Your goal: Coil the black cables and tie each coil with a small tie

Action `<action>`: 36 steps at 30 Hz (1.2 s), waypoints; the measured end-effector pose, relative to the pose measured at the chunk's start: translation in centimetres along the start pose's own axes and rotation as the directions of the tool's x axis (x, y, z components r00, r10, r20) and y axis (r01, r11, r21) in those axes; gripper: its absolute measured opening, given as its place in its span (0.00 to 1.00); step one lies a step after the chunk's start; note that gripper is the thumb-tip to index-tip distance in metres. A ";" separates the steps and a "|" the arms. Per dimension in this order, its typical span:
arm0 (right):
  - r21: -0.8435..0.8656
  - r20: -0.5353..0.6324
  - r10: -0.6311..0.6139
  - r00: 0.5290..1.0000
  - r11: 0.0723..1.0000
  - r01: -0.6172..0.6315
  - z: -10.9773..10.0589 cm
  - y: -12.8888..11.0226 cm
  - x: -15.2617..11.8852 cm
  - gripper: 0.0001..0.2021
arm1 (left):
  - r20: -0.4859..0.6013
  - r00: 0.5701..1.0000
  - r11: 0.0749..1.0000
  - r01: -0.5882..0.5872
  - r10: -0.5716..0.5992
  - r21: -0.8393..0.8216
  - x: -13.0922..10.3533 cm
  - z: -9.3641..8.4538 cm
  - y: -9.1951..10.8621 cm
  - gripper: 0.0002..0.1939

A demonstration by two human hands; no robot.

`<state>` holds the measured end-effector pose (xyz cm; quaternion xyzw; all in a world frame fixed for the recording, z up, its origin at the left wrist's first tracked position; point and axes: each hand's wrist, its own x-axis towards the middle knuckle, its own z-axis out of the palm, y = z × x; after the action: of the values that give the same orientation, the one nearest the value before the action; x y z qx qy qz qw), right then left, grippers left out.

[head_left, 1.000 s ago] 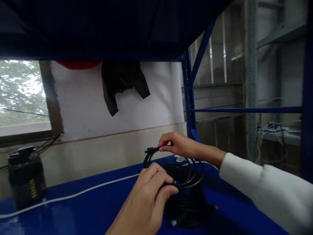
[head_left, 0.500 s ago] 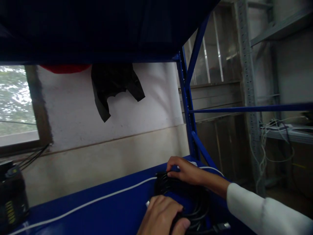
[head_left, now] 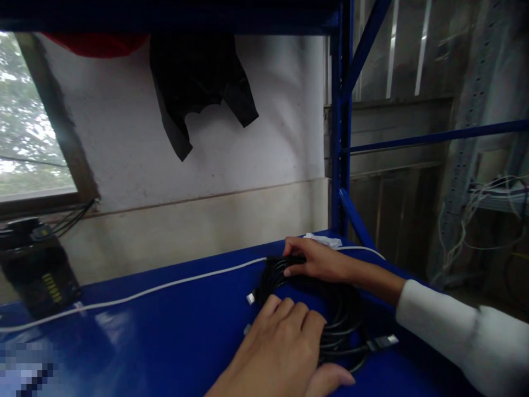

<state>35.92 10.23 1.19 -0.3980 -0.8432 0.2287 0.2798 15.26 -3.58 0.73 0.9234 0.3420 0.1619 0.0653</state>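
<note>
A coil of black cable (head_left: 339, 317), an HDMI cable by the look of its plugs, lies on the blue shelf board (head_left: 173, 325). One flat metal plug (head_left: 386, 342) sticks out at the right, another (head_left: 250, 298) at the left. My right hand (head_left: 316, 259) pinches the far side of the coil between thumb and fingers. My left hand (head_left: 285, 342) is bent over the near left side of the coil, its thumb out to the right; the fingertips are hidden under the hand.
A white cable (head_left: 165, 285) runs along the board behind the coil. White crumpled plastic (head_left: 324, 240) lies by the back edge. A black container with yellow lettering (head_left: 39, 270) stands at left. A blue upright (head_left: 341, 138) and brace rise at right; black cloth (head_left: 202, 82) hangs above.
The view has tilted down, so the board and coil show more fully. My left hand has shifted over the coil with its thumb farther out. My right hand keeps its pinch at the far side.
</note>
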 end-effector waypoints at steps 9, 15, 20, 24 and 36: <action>-0.010 -0.019 -0.010 1.000 1.000 0.010 4.8 -5.6 1.3 0.15 | -0.104 0.986 0.984 -0.115 0.130 0.135 -6.3 -0.4 -4.2 0.27; 0.015 -0.012 0.035 0.999 0.999 -0.035 9.3 -9.8 3.1 0.17 | -0.205 0.972 0.992 -0.107 0.118 0.065 -11.6 -1.2 -8.0 0.17; 0.029 0.001 -0.022 1.000 0.999 0.022 11.4 -11.1 5.2 0.17 | -0.220 0.975 1.000 -0.012 0.010 -0.009 -13.5 -3.6 -8.0 0.16; 0.076 0.036 -0.113 0.993 0.991 0.110 11.6 -10.3 6.3 0.16 | -0.231 0.973 0.998 0.014 -0.028 -0.062 -12.8 -6.2 -7.2 0.12; 0.287 0.070 -0.194 0.979 0.943 0.166 10.5 -9.6 4.7 0.17 | -0.111 0.839 0.632 0.306 -0.532 -0.712 -8.3 -6.2 -14.9 0.27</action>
<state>21.36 6.67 0.62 -0.2642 -0.8479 0.3381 0.3114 -1.86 2.33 1.02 0.6919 0.4740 0.3965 0.3734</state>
